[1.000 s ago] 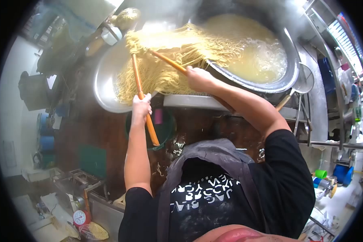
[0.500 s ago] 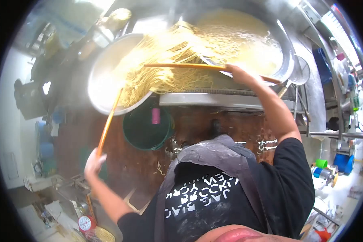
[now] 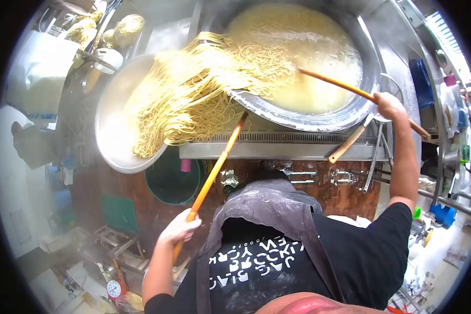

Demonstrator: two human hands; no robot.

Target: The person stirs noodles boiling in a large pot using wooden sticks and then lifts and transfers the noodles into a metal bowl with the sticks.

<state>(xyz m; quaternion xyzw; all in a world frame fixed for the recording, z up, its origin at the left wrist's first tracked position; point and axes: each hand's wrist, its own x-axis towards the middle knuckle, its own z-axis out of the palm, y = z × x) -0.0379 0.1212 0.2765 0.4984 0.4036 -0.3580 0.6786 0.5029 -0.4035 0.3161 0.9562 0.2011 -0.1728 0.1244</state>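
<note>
A long mass of yellow noodles [image 3: 199, 89] stretches from a pale round basin [image 3: 107, 141] on the left, over the rim of a large pot [image 3: 303, 121] and into its cloudy, steaming liquid. In my left hand [image 3: 180, 227], closed, is a long wooden stick [image 3: 214, 170]; its dark tip is near the lower edge of the noodles, in front of the pot. My right hand [image 3: 390, 106] is closed around a second wooden stick [image 3: 340, 83]. That stick slants over the pot, its tip at the right end of the noodles.
A metal ledge [image 3: 277, 152] runs along the front. A wooden-handled tool [image 3: 348, 144] leans beside the pot at right. On the floor below the basin stands a dark green bucket [image 3: 172, 180]. A red dial scale [image 3: 115, 289] is at lower left.
My left hand and stick have swung right, the tip leaving the basin's area. My right hand has moved right, its stick's tip passing from above the noodles to over the pot.
</note>
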